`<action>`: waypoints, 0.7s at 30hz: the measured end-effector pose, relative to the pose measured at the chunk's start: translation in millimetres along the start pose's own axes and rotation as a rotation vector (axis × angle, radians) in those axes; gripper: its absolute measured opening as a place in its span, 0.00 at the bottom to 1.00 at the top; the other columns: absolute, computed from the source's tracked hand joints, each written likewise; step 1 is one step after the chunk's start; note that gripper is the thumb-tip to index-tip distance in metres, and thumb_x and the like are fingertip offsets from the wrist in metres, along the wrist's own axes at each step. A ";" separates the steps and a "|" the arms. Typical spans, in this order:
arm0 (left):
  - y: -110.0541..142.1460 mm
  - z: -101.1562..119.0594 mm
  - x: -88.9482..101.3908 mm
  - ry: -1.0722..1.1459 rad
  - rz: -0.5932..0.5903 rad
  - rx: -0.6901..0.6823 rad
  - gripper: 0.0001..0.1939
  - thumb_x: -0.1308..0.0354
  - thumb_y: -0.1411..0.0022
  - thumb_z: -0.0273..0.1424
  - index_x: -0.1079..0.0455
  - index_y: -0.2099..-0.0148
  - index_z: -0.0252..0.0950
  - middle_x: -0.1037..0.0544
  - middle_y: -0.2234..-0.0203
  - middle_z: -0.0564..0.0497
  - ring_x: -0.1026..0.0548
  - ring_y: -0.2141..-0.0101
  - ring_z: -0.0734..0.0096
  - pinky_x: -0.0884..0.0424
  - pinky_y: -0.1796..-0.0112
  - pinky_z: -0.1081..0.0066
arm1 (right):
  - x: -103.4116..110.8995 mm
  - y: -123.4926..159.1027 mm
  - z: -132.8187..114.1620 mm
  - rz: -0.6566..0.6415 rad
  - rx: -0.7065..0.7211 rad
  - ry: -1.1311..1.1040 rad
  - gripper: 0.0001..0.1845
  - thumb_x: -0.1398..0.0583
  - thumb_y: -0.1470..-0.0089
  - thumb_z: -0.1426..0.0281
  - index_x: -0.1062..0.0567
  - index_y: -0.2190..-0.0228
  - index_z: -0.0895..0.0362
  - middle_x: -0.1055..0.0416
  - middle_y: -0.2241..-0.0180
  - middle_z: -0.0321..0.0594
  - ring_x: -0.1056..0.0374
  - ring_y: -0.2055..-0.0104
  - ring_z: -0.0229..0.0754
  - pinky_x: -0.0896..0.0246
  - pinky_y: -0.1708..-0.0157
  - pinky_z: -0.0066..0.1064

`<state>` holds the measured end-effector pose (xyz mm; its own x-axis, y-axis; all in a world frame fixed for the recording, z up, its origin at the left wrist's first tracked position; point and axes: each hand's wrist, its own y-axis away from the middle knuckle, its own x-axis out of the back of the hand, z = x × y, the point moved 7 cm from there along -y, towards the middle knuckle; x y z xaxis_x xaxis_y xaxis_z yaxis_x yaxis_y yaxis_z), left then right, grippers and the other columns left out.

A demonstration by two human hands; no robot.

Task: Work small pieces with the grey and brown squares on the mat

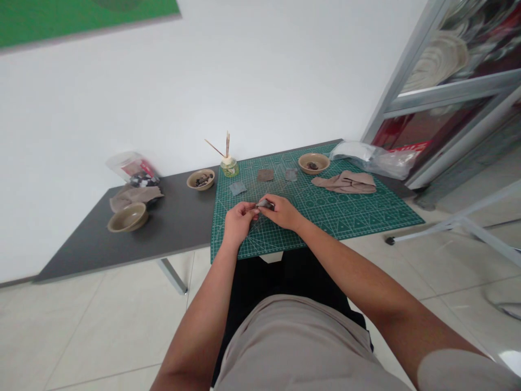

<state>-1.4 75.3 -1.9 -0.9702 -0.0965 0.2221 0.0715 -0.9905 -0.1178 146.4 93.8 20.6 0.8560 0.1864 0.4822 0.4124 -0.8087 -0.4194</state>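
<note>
Over the front of the green cutting mat (325, 209), my two hands meet with fingertips close together. My right hand (284, 213) is closed, pinching a small grey piece (266, 204) that looks like a folded sheet or pad. Against it, my left hand (239, 221) is also closed in a pinch; whatever sits between its fingers is too small to name. Just beyond the hands lie flat square pieces: a blue-grey one (238, 188), a brown one (265, 175) and a grey one (291, 174).
A bowl of small dark pieces (201, 180) stands left of a reed diffuser (229, 166). Another bowl (313, 163) sits back right, near a brown cloth (345, 182) and plastic bag (374, 156). Far left are a bowl (127, 218), a cloth (134, 196) and a bag of stones (136, 169).
</note>
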 end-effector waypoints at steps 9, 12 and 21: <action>0.8 2.4 -1.7 0.012 0.002 0.012 0.09 0.36 0.50 0.34 0.24 0.65 0.36 0.22 0.76 0.53 0.25 0.75 0.70 0.29 0.68 0.70 | 1.0 0.5 -1.2 0.000 -0.006 -0.008 0.04 0.40 0.45 0.68 0.27 0.68 0.55 0.28 0.69 0.35 0.34 0.66 0.39 0.42 0.63 0.30; 0.5 2.7 -2.2 0.015 -0.003 0.010 0.08 0.36 0.50 0.33 0.25 0.66 0.36 0.22 0.77 0.53 0.25 0.75 0.70 0.30 0.69 0.70 | 0.9 0.5 -2.8 -0.007 0.000 -0.019 0.04 0.40 0.45 0.68 0.27 0.67 0.55 0.27 0.69 0.35 0.33 0.66 0.39 0.42 0.63 0.30; 0.7 1.1 -1.7 0.015 -0.007 0.001 0.09 0.36 0.49 0.33 0.24 0.65 0.36 0.22 0.76 0.54 0.25 0.75 0.71 0.30 0.69 0.70 | 0.5 0.7 -0.8 -0.011 -0.001 -0.026 0.04 0.40 0.45 0.68 0.26 0.67 0.55 0.27 0.68 0.35 0.33 0.66 0.39 0.42 0.64 0.30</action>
<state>0.6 74.6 -1.4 -0.9740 -0.0880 0.2089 0.0649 -0.9912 -0.1151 146.9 92.8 21.1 0.8594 0.2099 0.4663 0.4216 -0.8070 -0.4137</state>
